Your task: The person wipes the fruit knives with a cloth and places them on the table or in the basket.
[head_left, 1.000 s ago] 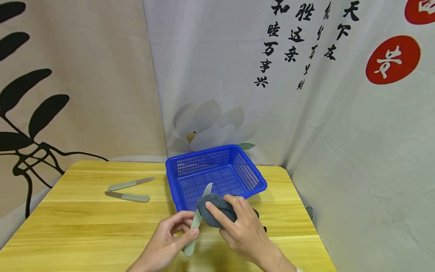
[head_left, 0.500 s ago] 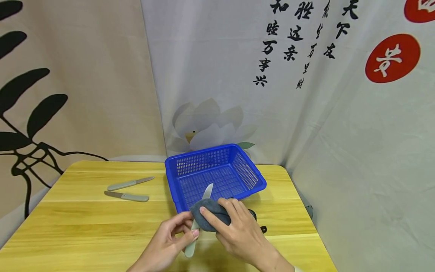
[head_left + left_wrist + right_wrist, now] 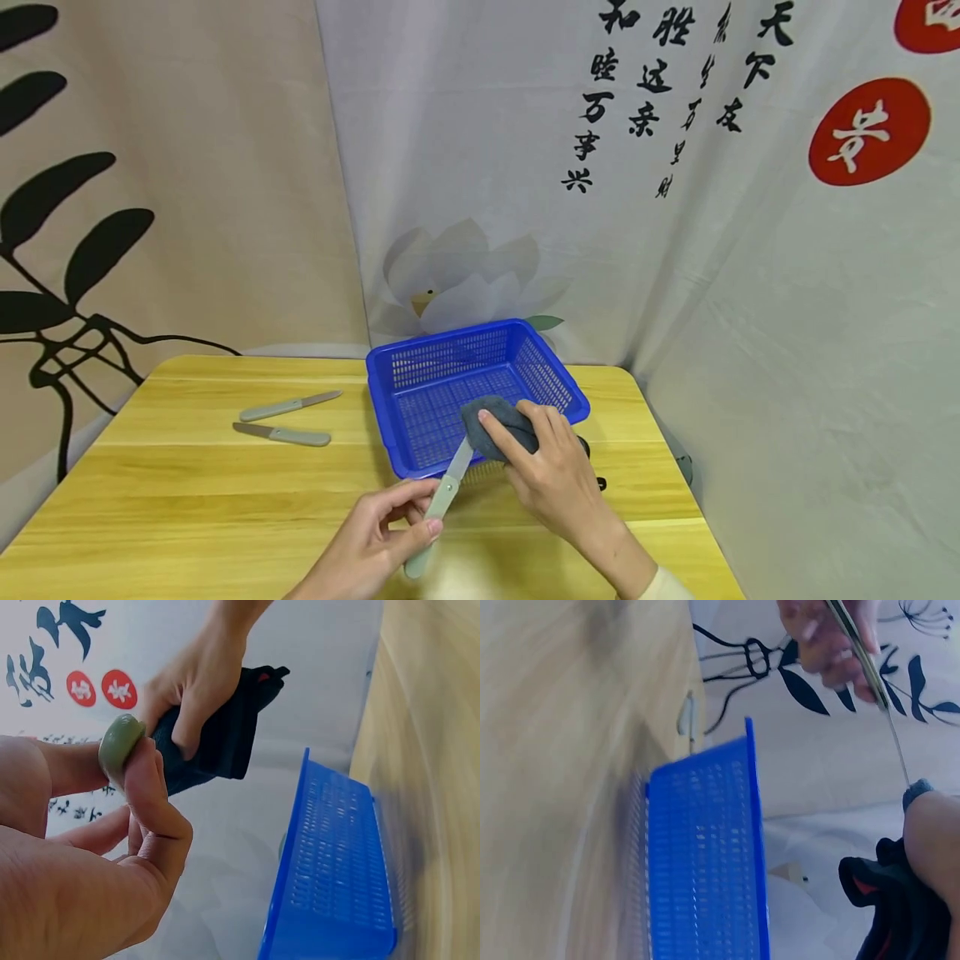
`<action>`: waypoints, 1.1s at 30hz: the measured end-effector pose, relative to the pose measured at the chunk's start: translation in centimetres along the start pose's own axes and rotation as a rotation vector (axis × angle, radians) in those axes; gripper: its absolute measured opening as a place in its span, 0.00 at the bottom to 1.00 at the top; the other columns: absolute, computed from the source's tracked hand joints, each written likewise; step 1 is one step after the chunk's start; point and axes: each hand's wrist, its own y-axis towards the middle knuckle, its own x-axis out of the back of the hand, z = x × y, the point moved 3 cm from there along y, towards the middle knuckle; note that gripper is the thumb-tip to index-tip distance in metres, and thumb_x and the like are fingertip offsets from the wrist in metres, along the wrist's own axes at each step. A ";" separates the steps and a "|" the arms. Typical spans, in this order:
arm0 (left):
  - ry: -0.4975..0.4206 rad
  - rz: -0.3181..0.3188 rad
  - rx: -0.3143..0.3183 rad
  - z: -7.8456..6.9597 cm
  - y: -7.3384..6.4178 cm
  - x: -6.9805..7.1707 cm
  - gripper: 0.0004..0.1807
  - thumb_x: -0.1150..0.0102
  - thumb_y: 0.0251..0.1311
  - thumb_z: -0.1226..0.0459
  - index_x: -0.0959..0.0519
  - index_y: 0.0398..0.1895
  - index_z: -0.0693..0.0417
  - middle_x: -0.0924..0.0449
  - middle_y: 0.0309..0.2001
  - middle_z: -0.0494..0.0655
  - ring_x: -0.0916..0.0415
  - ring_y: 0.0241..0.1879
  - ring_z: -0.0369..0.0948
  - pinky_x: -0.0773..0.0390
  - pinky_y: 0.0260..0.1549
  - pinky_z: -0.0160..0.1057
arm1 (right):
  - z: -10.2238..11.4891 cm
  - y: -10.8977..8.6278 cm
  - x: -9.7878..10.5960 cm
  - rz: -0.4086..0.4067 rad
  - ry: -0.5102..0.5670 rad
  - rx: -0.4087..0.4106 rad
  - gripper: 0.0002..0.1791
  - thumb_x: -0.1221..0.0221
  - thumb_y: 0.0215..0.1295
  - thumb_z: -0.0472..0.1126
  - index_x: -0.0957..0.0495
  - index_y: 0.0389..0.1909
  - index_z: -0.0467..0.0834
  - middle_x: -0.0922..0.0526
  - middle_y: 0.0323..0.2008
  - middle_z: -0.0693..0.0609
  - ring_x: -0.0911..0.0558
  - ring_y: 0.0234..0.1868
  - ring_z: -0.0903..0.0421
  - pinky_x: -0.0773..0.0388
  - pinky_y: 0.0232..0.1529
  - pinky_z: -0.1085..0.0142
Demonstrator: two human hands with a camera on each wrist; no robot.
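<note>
My left hand [image 3: 378,533] pinches the pale green handle [image 3: 441,500] of a small knife between thumb and fingers, blade [image 3: 460,458] angled up and away. A folded dark grey-blue cloth [image 3: 495,421] is in my right hand [image 3: 558,475], wrapped over the blade's tip end. The lower blade shows bare between cloth and handle. In the left wrist view, the rounded handle end [image 3: 120,746] sticks out between my fingers, with the cloth [image 3: 232,735] behind it. In the right wrist view, the thin blade [image 3: 898,750] runs edge-on into the cloth [image 3: 900,907].
A blue perforated plastic basket [image 3: 465,364] stands at the back of the wooden table [image 3: 187,517], just beyond and below my hands. Two similar knives lie at the left, an upper knife [image 3: 281,407] and a lower knife [image 3: 292,436]. A printed curtain [image 3: 480,167] hangs behind.
My right hand with the cloth has slid from near the handle up the blade toward the tip, which it now covers. The left hand keeps its grip and has dipped slightly.
</note>
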 end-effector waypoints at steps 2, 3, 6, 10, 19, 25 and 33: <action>-0.006 0.001 -0.001 0.0 -0.1 0.0 0.23 0.33 0.79 0.65 0.18 0.71 0.65 0.13 0.44 0.47 0.17 0.43 0.32 0.14 0.39 0.32 | -0.9 -0.1 0.1 -0.011 -0.014 -0.036 0.40 0.33 0.63 0.36 0.22 0.80 0.52 0.18 0.59 0.33 0.20 0.52 0.40 0.14 0.53 0.47; -0.012 -0.001 0.003 0.0 -0.1 0.0 0.22 0.33 0.78 0.66 0.18 0.70 0.65 0.14 0.44 0.46 0.17 0.43 0.32 0.14 0.39 0.32 | -1.3 -0.1 0.2 -0.016 -0.020 -0.056 0.39 0.34 0.65 0.35 0.22 0.80 0.52 0.18 0.59 0.32 0.20 0.52 0.39 0.14 0.53 0.46; -0.027 -0.020 0.026 0.1 -0.1 0.0 0.22 0.31 0.76 0.66 0.18 0.69 0.65 0.16 0.45 0.44 0.17 0.42 0.32 0.14 0.40 0.32 | -2.3 -0.5 0.6 -0.032 -0.019 -0.121 0.39 0.34 0.65 0.33 0.22 0.80 0.51 0.19 0.59 0.30 0.20 0.52 0.37 0.15 0.52 0.43; -0.020 -0.057 0.074 0.1 -0.2 0.1 0.23 0.30 0.75 0.65 0.18 0.69 0.64 0.17 0.47 0.49 0.17 0.42 0.33 0.14 0.42 0.32 | -2.2 -1.0 1.2 -0.041 0.019 -0.147 0.38 0.34 0.66 0.33 0.22 0.80 0.50 0.20 0.59 0.29 0.20 0.52 0.37 0.14 0.49 0.43; -0.035 -0.099 0.121 0.2 0.3 0.2 0.26 0.30 0.77 0.64 0.21 0.72 0.67 0.17 0.50 0.56 0.17 0.44 0.36 0.11 0.45 0.34 | 1.9 -0.9 1.4 -0.024 0.079 -0.014 0.38 0.36 0.66 0.37 0.22 0.80 0.51 0.19 0.59 0.36 0.21 0.51 0.45 0.15 0.51 0.51; -0.023 -0.111 0.095 0.0 0.4 0.1 0.26 0.30 0.77 0.63 0.20 0.71 0.69 0.18 0.49 0.54 0.17 0.44 0.35 0.11 0.44 0.32 | 4.3 -0.9 1.1 0.044 0.115 0.083 0.48 0.27 0.55 0.38 0.24 0.82 0.54 0.18 0.61 0.40 0.19 0.53 0.48 0.14 0.54 0.56; 0.013 -0.111 0.097 0.0 0.3 -0.1 0.23 0.30 0.77 0.63 0.18 0.69 0.64 0.19 0.49 0.52 0.18 0.44 0.35 0.14 0.41 0.32 | 4.8 -1.0 1.0 0.054 0.126 0.101 0.49 0.26 0.54 0.39 0.24 0.82 0.56 0.18 0.61 0.43 0.18 0.53 0.49 0.15 0.54 0.59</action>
